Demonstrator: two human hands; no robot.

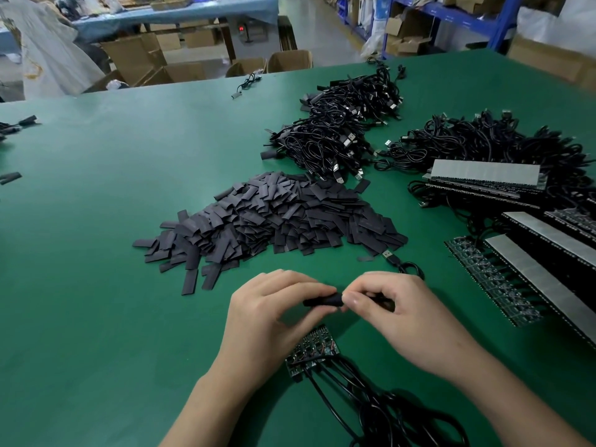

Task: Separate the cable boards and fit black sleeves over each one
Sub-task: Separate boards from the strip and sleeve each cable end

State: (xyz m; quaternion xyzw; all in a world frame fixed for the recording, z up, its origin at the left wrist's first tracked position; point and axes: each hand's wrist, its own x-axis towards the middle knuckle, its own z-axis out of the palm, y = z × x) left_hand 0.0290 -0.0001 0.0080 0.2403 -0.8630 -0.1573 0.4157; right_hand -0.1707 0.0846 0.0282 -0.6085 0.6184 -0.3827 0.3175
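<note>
Black sleeve — held level just above the green table close to its near edge. Its left end is pinched in the curled fingers of the left hand, its right end between the thumb and curled fingers of the right hand. Whether a board sits inside it cannot be told.

- Left edge: a few stray sleeves.
- Centre: a loose pile of flat black sleeves.
- Beneath the hands: a short strip of joined cable boards lies on the table, its black cables trailing toward the near edge.
- Far side, right of centre: 2 heaps of coiled USB cables.
- Right edge: board panels with grey strips — stacked and overlapping.
</note>
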